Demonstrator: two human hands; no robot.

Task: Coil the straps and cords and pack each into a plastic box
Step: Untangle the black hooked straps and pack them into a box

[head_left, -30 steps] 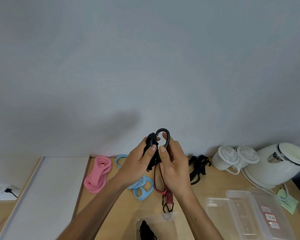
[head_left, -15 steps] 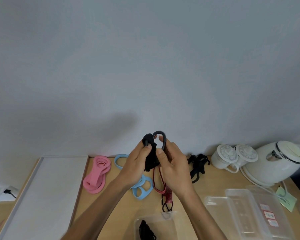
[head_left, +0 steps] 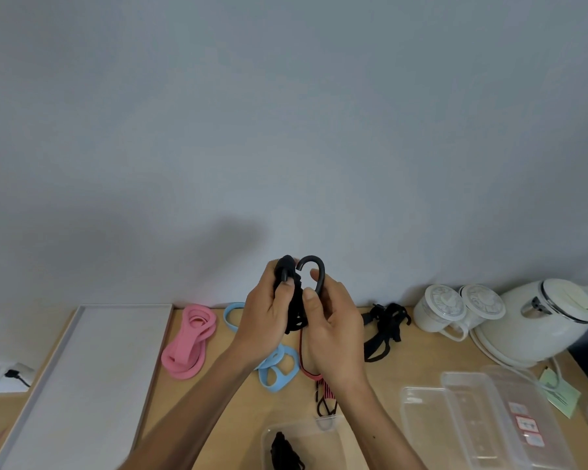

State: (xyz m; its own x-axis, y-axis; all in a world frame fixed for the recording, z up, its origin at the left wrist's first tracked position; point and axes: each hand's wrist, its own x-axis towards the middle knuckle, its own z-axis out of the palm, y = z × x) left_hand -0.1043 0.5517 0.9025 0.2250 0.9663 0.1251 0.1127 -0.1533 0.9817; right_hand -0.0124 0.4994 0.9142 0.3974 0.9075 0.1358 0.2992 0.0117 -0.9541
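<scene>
Both hands meet at mid-frame, raised over the table (head_left: 408,374): left hand (head_left: 265,317) grips the coiled black cord (head_left: 294,301), right hand (head_left: 333,330) pinches its hook (head_left: 317,270). Coiling looks nearly finished. Next, I judge, the hook must catch the coil, then go down into the open box (head_left: 323,442) at bottom centre

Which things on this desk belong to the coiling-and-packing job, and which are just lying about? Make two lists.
Job: black hooked cord; pink strap; blue strap; red cord; black strap; plastic boxes.
Lying about: kettle; lidded mugs; white tray; green note.
</scene>
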